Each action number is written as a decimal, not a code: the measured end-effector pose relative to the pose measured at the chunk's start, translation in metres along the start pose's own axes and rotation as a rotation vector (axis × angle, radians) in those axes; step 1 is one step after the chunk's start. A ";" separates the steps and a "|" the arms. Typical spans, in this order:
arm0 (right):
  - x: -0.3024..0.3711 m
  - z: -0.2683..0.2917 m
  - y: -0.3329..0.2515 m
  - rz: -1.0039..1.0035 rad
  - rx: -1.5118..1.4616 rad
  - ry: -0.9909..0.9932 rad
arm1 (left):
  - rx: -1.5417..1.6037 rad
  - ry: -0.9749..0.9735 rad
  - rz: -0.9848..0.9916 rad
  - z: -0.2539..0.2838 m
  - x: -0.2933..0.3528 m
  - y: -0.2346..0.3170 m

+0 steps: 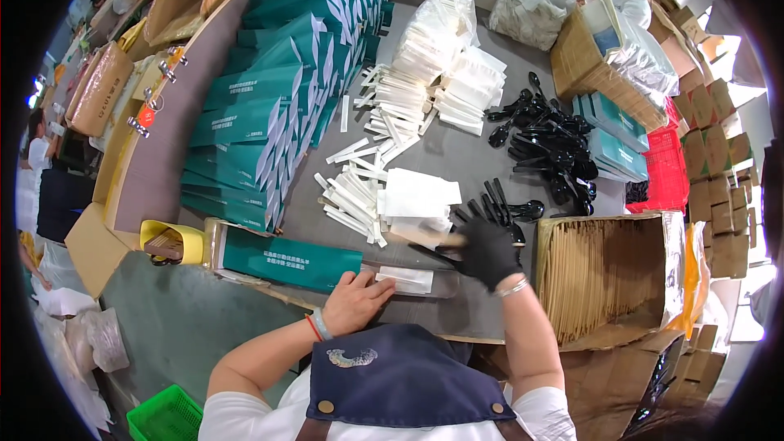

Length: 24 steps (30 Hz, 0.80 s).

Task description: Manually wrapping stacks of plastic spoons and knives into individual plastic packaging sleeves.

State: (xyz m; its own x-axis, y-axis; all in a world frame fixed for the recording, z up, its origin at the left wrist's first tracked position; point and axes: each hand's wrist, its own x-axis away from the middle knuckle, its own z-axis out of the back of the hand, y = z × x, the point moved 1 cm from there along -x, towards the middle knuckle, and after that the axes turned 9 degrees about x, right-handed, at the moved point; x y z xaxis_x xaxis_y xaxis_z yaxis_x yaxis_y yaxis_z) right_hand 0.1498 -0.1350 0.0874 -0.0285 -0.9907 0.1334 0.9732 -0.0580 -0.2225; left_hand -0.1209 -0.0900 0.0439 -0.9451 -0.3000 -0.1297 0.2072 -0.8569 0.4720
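My left hand [357, 300], bare with a wristband, presses its bent fingers on the end of a flat green bag [290, 263] near the table edge. Beside those fingertips lies a narrow white packet [412, 280], partly over clear plastic. My right hand [487, 253], in a black glove, is slightly blurred, its fingers closed around a thin tan stick [418, 238] that points left. Just beyond the glove lie black plastic spoons [523, 211]. A pile of white packets [420, 193] and loose white strips [347, 204] sits ahead of my hands.
Stacked green bags [245, 126] line the left side. Farther off are more white packets [433, 41] and a heap of black spoons [555, 147]. An open carton [670, 278] of thin tan sticks stands at right. A yellow container [192, 242] sits left; another person [633, 0] is far right.
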 end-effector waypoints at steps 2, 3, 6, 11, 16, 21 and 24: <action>-0.009 0.022 0.010 -0.303 -0.014 0.046 | 0.023 -0.023 0.018 0.000 0.004 -0.002; 0.002 0.013 0.011 -0.194 -0.038 0.167 | 0.024 -0.016 0.014 0.000 0.001 -0.003; 0.029 -0.008 -0.027 0.056 -0.131 0.065 | 0.010 -0.027 0.009 -0.003 0.003 -0.002; 0.053 -0.047 -0.023 0.063 -0.063 0.005 | 0.062 -0.008 0.014 0.003 0.004 -0.002; 0.056 -0.052 -0.022 -0.157 -0.170 0.208 | 0.040 -0.013 0.020 0.007 0.008 -0.004; 0.042 -0.061 -0.016 -0.200 -0.105 0.228 | 0.054 -0.001 0.036 0.005 0.006 -0.005; 0.040 -0.056 -0.009 -0.210 -0.182 0.213 | 0.087 -0.023 0.029 0.006 0.005 -0.006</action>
State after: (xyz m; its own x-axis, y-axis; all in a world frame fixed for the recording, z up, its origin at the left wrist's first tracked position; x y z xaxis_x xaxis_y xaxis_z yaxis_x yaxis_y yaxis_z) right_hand 0.1271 -0.1811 0.0402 -0.2897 -0.9571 -0.0060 0.8848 -0.2654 -0.3830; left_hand -0.1283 -0.0837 0.0452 -0.9448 -0.3134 -0.0957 0.2125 -0.8084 0.5489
